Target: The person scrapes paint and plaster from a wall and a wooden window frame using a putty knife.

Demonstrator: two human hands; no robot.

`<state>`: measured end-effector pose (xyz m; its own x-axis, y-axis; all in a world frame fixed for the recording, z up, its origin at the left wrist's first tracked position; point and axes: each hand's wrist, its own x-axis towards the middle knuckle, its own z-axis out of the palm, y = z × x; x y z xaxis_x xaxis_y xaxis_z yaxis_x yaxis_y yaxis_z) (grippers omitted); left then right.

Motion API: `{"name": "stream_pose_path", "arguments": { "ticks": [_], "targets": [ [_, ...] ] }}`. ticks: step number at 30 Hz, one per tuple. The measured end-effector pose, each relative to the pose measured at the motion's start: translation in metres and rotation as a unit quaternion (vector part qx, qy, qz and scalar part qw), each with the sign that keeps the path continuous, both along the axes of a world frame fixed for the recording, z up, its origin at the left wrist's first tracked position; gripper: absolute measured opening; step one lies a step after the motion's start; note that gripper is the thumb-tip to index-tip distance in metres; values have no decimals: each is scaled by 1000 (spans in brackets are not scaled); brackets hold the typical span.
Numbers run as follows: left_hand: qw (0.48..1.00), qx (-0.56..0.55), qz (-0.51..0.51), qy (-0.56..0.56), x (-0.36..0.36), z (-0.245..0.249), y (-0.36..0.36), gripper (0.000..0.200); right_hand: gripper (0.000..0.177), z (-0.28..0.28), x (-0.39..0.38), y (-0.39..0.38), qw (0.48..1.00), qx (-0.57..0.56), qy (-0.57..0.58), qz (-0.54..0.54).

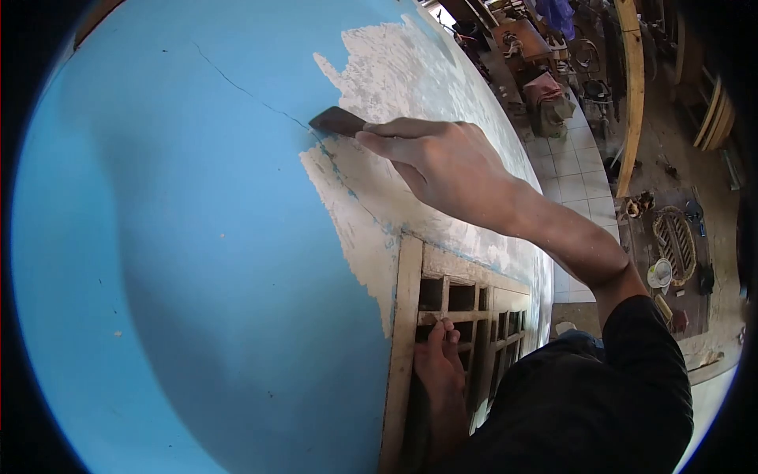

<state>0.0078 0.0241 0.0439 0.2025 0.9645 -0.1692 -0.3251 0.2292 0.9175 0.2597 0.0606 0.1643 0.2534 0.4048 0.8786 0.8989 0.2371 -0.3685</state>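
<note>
My right hand (450, 162) is closed around a dark flat scraper (338, 122), with the blade at the wall where blue paint borders bare plaster. The blue painted wall (213, 237) fills the left side. A thin crack (245, 91) runs down it past the blade. Pale scraped plaster (355, 213) spreads below and behind the right hand, with flecks of blue left along the crack. Lower down, my left hand (442, 367) has its fingers wrapped round a bar of the wooden lattice (466, 316) set in the wall. The scraper's grip is hidden by my fingers.
Far below on the right, a tiled floor strip (576, 162) borders a darker floor. A wooden post (632, 95) rises there. A woven tray (675, 245) and a whitish bowl (659, 273) lie on a low wooden surface. Clutter surrounds a brown table (525, 39).
</note>
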Motion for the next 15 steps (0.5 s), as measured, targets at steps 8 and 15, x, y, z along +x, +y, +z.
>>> {"name": "stream_pose_path", "arguments": {
  "ticks": [8,15],
  "targets": [
    [1000,-6,-2,-5,-2,-1,0,28,42,3,-5,-2,999,-29,13,6],
    [1000,-9,6,-5,2,5,-3,27,39,-13,-7,-9,999,-39,-14,7]
  ]
}}
